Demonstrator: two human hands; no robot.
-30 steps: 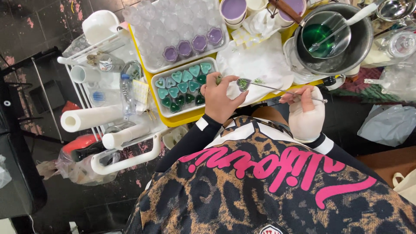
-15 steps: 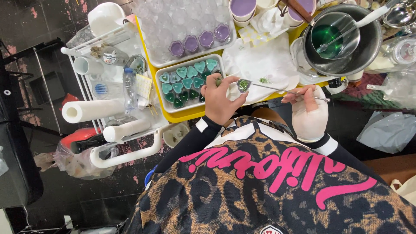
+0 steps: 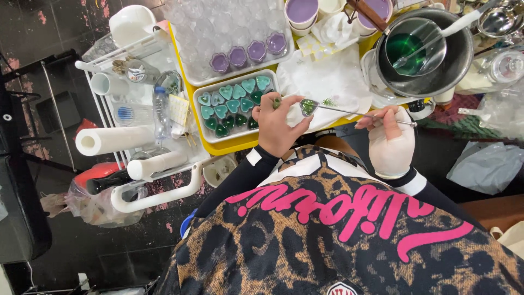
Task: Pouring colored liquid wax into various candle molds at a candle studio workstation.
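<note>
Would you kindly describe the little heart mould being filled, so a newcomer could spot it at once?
Start at the yellow table and find the white tray of teal hearts. Just right of it, the left hand pinches one small heart mould. Unlike the trayed ones, it is held aloft, alone.

Teal and dark green hearts (image 3: 233, 105) fill a white tray (image 3: 201, 125); purple cups (image 3: 248, 53) behind.

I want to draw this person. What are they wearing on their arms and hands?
Both arms have long black sleeves with a white band at the cuff. The left hand is bare. The right hand looks wrapped in a pale glove or bandage over the palm and wrist, with the fingers showing. The shirt is leopard print with big pink writing.
</note>
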